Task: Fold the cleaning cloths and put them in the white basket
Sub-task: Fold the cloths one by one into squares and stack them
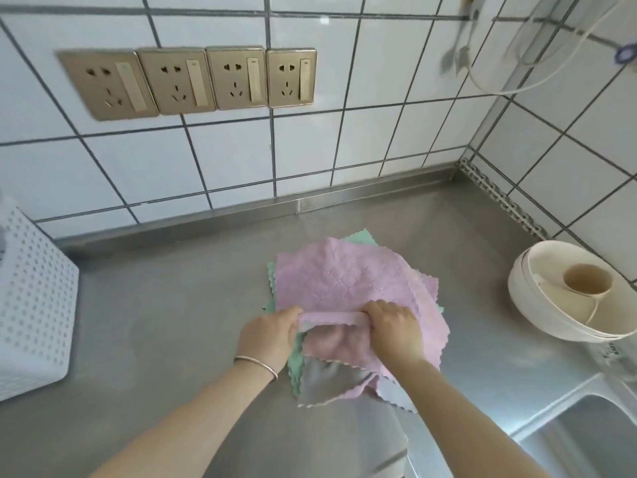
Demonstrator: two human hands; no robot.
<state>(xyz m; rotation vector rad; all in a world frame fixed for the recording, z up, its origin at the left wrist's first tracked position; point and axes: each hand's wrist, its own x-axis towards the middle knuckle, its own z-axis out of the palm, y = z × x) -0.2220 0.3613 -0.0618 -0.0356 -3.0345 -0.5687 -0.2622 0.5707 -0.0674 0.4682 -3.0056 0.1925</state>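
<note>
I'm gripping the near edge of the pink cloth [348,281] w/ both hands: my left hand [270,331] is pinching its left end, my right hand [396,327] is pinching the right end, both closed tight on the fabric w/ a rolled strip stretched between them. I'm holding it taut like this so the edge stays straight and I can carry it over toward 12 o'clock for a clean first fold, I reckon.

The pink one is lying on top of the pile at the centre of the steel surface [155,322]; a green cloth [296,369] is peeking out underneath at 9 and 12 o'clock, and a grey cloth [325,381] is hanging toward me at 6 o'clock. Keeping them stacked means I'm folding on a soft flat base.

The white basket [34,305] is standing well apart at 9 o'clock. No fold is finished yet, so the job looks barely begun. A cream bowl w/ a cup [565,305] is sitting at 3 o'clock, clear of the work.
</note>
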